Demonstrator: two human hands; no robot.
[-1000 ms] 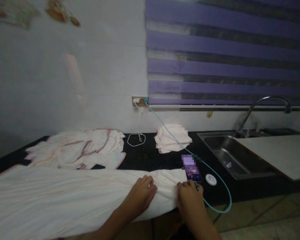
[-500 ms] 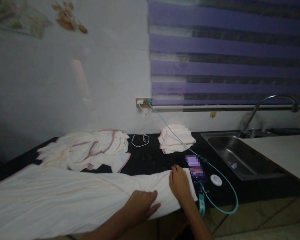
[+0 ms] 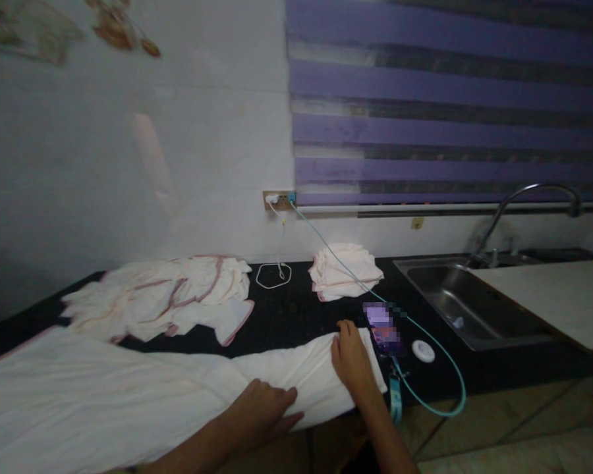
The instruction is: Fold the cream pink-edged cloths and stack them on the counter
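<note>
A long white cloth (image 3: 143,388) with a pinkish edge lies along the front of the black counter, its narrow folded end at the right. My right hand (image 3: 352,359) rests on that end, fingers pressing down flat on the fabric. My left hand (image 3: 259,411) lies on the cloth further left, thumb and index finger apart. Creases run through the fabric between my hands. Behind it, a rumpled heap of white cloths (image 3: 163,296) with pink trim sits at the left. A smaller folded stack of pale cloths (image 3: 344,271) stands at the back.
Right of the cloth lie a phone (image 3: 383,329), its screen blurred, and a round white object (image 3: 423,351). A teal cable (image 3: 326,247) runs from the wall socket (image 3: 279,200) across the counter. A white cable (image 3: 273,286) loops near the wall. The sink (image 3: 454,299) is partly covered by a board (image 3: 563,296).
My left hand has slid a little to the left over the cloth, away from my right hand. My right hand stays on the cloth's end. The view has shifted slightly.
</note>
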